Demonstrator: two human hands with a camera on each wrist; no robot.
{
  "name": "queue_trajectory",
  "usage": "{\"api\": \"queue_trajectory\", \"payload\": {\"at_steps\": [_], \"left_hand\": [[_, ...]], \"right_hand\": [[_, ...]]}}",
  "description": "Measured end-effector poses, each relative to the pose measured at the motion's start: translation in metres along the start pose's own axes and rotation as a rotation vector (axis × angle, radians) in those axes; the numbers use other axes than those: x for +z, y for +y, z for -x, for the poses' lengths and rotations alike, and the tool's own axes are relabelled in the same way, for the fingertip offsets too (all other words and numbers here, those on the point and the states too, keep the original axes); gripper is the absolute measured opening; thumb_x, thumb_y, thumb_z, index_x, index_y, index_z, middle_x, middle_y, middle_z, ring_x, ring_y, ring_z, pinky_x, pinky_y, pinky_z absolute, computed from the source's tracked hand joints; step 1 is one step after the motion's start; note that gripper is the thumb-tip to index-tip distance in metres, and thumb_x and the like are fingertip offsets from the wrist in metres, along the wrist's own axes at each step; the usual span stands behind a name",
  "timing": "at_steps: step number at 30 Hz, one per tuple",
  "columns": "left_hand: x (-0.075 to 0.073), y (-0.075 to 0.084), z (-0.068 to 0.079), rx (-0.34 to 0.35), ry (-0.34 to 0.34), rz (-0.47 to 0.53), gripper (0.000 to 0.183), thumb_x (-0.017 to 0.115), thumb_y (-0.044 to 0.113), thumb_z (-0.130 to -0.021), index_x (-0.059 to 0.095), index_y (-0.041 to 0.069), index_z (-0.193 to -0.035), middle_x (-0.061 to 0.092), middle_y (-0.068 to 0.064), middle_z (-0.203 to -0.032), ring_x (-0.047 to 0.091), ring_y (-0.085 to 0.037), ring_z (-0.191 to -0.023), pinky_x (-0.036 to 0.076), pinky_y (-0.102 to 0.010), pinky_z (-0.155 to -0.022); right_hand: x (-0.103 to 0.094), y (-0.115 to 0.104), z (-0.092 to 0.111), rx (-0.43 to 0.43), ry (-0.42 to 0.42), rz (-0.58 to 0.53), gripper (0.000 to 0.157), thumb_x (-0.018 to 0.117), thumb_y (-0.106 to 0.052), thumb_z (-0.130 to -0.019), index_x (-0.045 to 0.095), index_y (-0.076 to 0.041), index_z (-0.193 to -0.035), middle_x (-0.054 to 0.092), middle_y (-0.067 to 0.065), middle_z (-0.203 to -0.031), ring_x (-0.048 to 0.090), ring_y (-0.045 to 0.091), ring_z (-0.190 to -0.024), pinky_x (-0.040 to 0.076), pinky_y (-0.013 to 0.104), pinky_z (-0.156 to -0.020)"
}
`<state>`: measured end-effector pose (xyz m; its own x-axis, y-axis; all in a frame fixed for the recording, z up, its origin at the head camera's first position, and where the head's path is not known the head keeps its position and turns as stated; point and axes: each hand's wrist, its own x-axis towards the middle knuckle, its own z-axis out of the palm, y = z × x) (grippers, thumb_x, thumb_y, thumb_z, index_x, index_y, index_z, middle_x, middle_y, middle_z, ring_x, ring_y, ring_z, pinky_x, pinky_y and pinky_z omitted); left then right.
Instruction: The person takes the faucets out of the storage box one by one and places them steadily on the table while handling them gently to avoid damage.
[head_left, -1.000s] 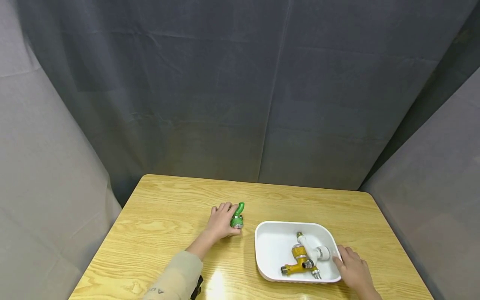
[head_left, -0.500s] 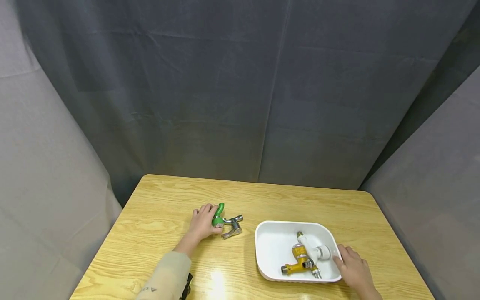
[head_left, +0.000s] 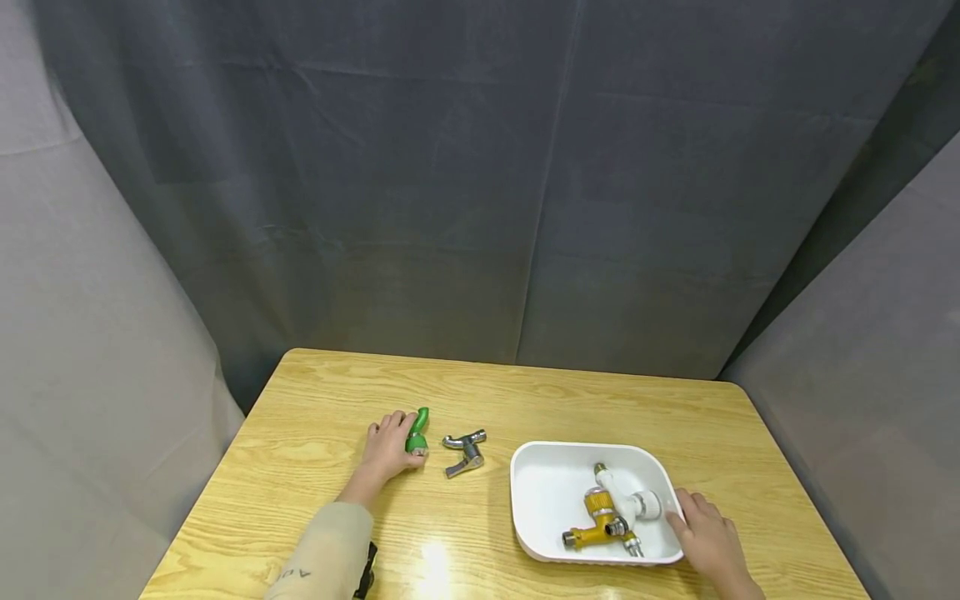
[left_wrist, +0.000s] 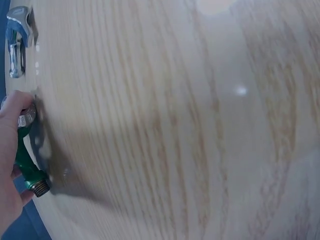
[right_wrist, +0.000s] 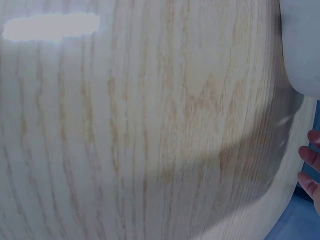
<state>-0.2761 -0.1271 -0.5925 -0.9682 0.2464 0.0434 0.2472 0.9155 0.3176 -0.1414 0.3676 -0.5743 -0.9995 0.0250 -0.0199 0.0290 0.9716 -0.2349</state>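
Observation:
My left hand (head_left: 387, 448) grips a green faucet (head_left: 417, 443) low over the left middle of the table. In the left wrist view, the faucet's threaded end (left_wrist: 40, 188) sticks out past the fingers. To the right of that hand lies a chrome faucet (head_left: 471, 454) with a lever handle. My right hand (head_left: 708, 537) holds the right rim of a white plastic basin (head_left: 543, 475), thumb over the edge. In the right wrist view, several fingertips (right_wrist: 308, 183) show below the basin wall. Inside the basin are a white faucet (head_left: 621, 500) and a yellow one (head_left: 596, 533).
The wood-grain table (head_left: 360, 383) has rounded far corners. A dark grey curtain (head_left: 420, 208) hangs behind it, with light grey cloth (head_left: 90, 350) at the left and more cloth (head_left: 862, 350) at the right.
My left hand has moved left with the green faucet, and the chrome faucet has come into view on the table to its right. The right hand and basin stay in place.

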Motion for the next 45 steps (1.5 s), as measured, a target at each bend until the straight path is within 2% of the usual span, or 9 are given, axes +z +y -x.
{"api": "queue_trajectory", "payload": {"at_steps": [6,10,30,35,45], "left_hand": [[-0.004,-0.005,0.0,-0.006,-0.001,0.049,0.082,0.078,0.038,-0.067,0.042,0.01,-0.135,0.044,-0.014,-0.128,0.039,-0.033,-0.118,0.028,-0.056,-0.096],[-0.007,-0.006,0.001,-0.009,-0.018,0.048,0.081,0.078,0.037,-0.068,0.041,0.009,-0.135,0.044,-0.014,-0.128,0.039,-0.033,-0.118,0.028,-0.056,-0.097],[-0.014,-0.004,-0.002,-0.019,-0.119,0.044,0.078,0.074,0.034,-0.07,0.042,0.006,-0.135,0.045,-0.016,-0.128,0.039,-0.034,-0.117,0.024,-0.057,-0.1],[-0.016,-0.002,-0.003,-0.028,-0.134,0.049,0.079,0.075,0.033,-0.07,0.041,0.005,-0.136,0.044,-0.017,-0.129,0.038,-0.035,-0.118,0.023,-0.057,-0.1],[-0.015,-0.003,-0.003,-0.037,-0.123,0.054,0.08,0.075,0.033,-0.069,0.041,0.007,-0.136,0.045,-0.017,-0.129,0.039,-0.036,-0.118,0.022,-0.059,-0.101]], "right_hand": [[-0.001,0.0,-0.001,0.013,-0.028,-0.001,0.036,0.043,-0.029,-0.093,0.048,-0.003,-0.118,0.053,0.018,-0.106,0.049,0.043,-0.101,0.037,0.063,-0.075],[-0.002,-0.001,-0.001,0.023,-0.049,-0.003,0.038,0.043,-0.03,-0.093,0.047,-0.003,-0.119,0.052,0.018,-0.107,0.048,0.043,-0.102,0.036,0.063,-0.076],[-0.001,-0.002,0.002,0.002,0.001,-0.008,0.036,0.044,-0.027,-0.092,0.048,-0.003,-0.117,0.053,0.019,-0.106,0.049,0.044,-0.1,0.037,0.063,-0.075],[-0.001,-0.002,0.002,0.006,-0.009,-0.006,0.036,0.044,-0.028,-0.092,0.048,-0.002,-0.117,0.053,0.019,-0.105,0.049,0.044,-0.1,0.037,0.063,-0.075],[-0.002,-0.002,0.002,0.009,-0.016,-0.005,0.035,0.043,-0.028,-0.092,0.048,-0.003,-0.117,0.053,0.019,-0.105,0.049,0.044,-0.1,0.037,0.063,-0.075]]}}
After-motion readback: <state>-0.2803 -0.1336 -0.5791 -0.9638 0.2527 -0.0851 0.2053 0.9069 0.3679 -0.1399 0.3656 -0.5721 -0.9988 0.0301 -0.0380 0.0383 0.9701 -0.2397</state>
